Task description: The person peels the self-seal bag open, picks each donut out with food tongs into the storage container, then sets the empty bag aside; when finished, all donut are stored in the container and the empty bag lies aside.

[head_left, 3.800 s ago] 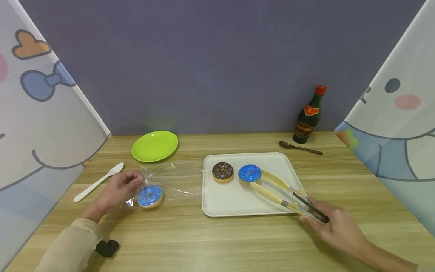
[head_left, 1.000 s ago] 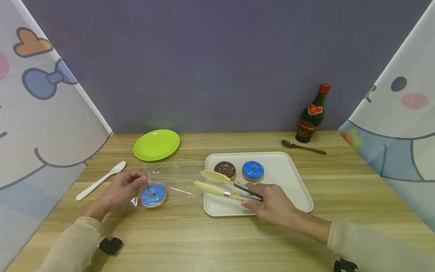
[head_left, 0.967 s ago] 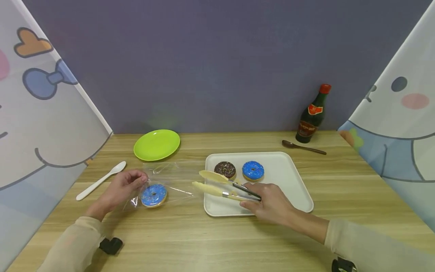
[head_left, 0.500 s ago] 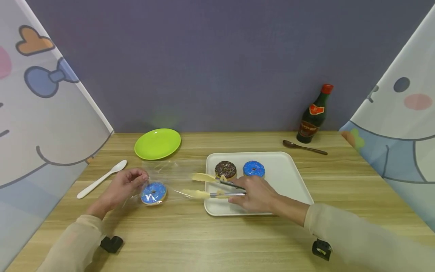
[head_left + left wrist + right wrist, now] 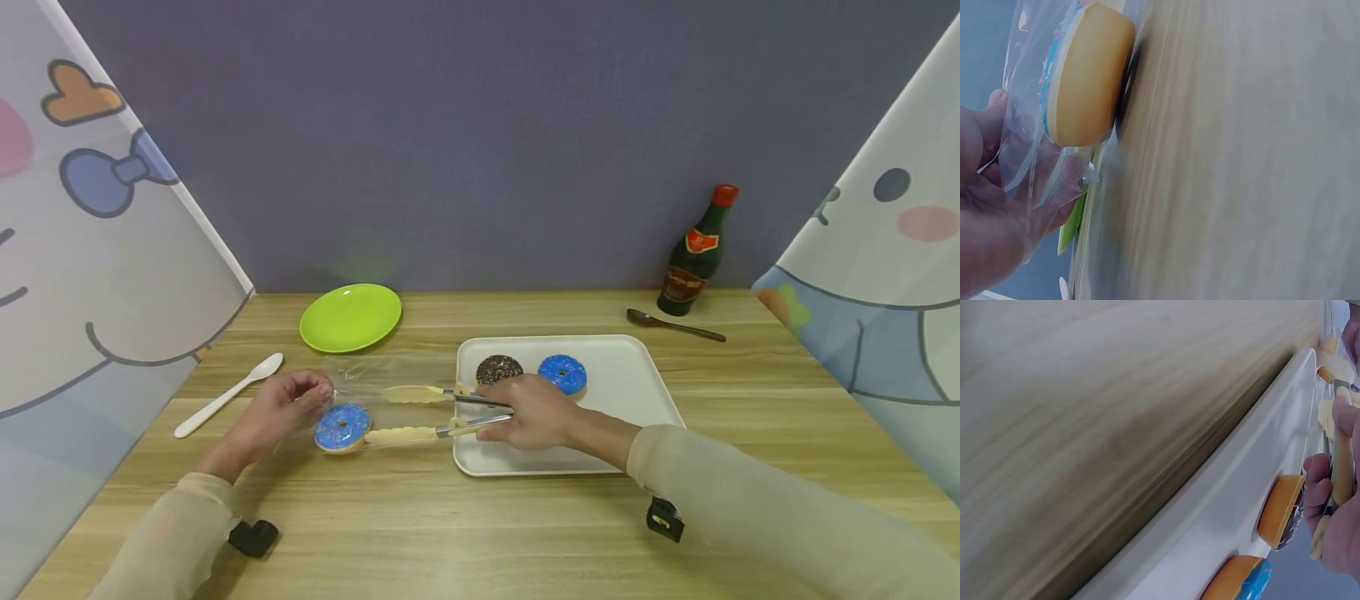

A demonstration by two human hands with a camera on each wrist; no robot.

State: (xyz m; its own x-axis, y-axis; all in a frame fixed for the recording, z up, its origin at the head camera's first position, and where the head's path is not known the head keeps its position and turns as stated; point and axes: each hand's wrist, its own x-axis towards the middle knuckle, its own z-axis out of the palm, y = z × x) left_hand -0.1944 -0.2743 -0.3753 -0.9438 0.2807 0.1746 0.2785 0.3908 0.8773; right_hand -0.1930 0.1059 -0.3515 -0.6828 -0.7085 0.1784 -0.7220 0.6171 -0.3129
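Observation:
My left hand [image 5: 281, 408] pinches the left edge of a clear plastic bag [image 5: 378, 367] lying on the table. Inside the bag sits a blue-iced donut [image 5: 342, 427]; its tan side faces the left wrist view. My right hand [image 5: 536, 410] grips a pair of tongs [image 5: 405, 435] with cream tips and metal arms. The tips are spread and lie within the bag's outline, the nearer one beside the donut. Whether they touch it I cannot tell. A chocolate donut [image 5: 498, 369], partly hidden by the right hand, and another blue donut [image 5: 562, 374] rest on the white tray [image 5: 626, 421].
A green plate [image 5: 351, 318] stands at the back left, with a white spoon [image 5: 228, 396] left of the hand. At the back right are a dark bottle [image 5: 692, 254] and a brown wooden spoon [image 5: 675, 325]. A grey wall closes off the table's rear.
The right hand has carried the tongs leftward from the tray's blue donut to the bag, past the chocolate donut. The tips have spread wider. The left hand has stayed on the bag.

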